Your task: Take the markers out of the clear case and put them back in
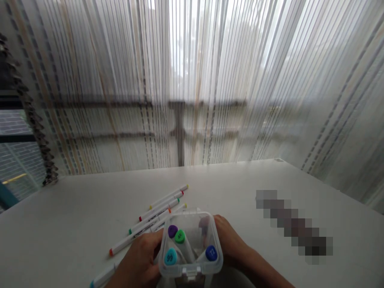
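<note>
A clear plastic box with a front latch is held between both hands at the bottom centre. Inside it stand several capped markers, among them a purple-capped marker, a green-capped marker, a light blue one and a dark blue one. My left hand grips the box's left side, its fingertips hidden behind the wall. From the right side, my right hand presses against the box, with fingers partly seen through the plastic.
Several white markers with coloured ends, such as a red-orange one, lie slanted on the white table to the left and behind the box. A pixelated strip covers something at the right. Striped sheer curtains hang beyond the table's far edge.
</note>
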A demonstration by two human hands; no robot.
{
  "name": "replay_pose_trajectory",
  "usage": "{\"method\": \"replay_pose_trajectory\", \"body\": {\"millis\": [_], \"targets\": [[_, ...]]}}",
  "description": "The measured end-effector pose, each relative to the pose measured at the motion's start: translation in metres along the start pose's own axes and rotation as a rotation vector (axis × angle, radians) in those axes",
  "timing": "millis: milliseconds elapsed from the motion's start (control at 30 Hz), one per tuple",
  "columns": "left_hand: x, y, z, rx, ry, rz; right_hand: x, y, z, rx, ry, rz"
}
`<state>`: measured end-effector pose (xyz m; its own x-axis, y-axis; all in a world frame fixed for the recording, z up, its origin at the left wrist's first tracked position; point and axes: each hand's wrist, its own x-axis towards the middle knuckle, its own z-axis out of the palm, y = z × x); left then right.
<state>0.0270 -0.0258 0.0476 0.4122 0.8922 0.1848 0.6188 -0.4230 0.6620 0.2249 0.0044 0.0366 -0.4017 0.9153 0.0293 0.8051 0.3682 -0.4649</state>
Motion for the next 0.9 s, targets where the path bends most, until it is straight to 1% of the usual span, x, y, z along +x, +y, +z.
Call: {"method": "replay_pose_trajectory", "body": {"millis": [133, 233, 333, 567, 733, 900], "targets": [[0.0003, 0.0005, -0.0003, 0.007, 0.002, -0.006, -0.0001, -0.0011, -0.0012, -0.018, -0.008, 0.000], [0.0012, -0.0011, -0.0003, -0.002, -0.021, 0.012, -0.0002, -0.0010, -0.0010, -0.032, -0.016, -0.001], [0.0014, -0.0021, -0.0003, -0.010, -0.019, 0.026, -0.0004, -0.0007, -0.0007, -0.042, -0.031, 0.003], [0.0001, 0.0003, -0.0008, 0.007, -0.005, -0.016, -0.0013, -0.0016, -0.0013, -0.024, -0.014, 0.003], [0.0009, 0.0004, -0.0008, -0.011, -0.038, -0.004, -0.0011, -0.0018, -0.0013, -0.030, -0.023, -0.003], [-0.0001, 0.0019, -0.0008, 0.002, 0.011, -0.015, -0.0011, -0.0012, -0.0006, -0.034, -0.009, -0.013]]}}
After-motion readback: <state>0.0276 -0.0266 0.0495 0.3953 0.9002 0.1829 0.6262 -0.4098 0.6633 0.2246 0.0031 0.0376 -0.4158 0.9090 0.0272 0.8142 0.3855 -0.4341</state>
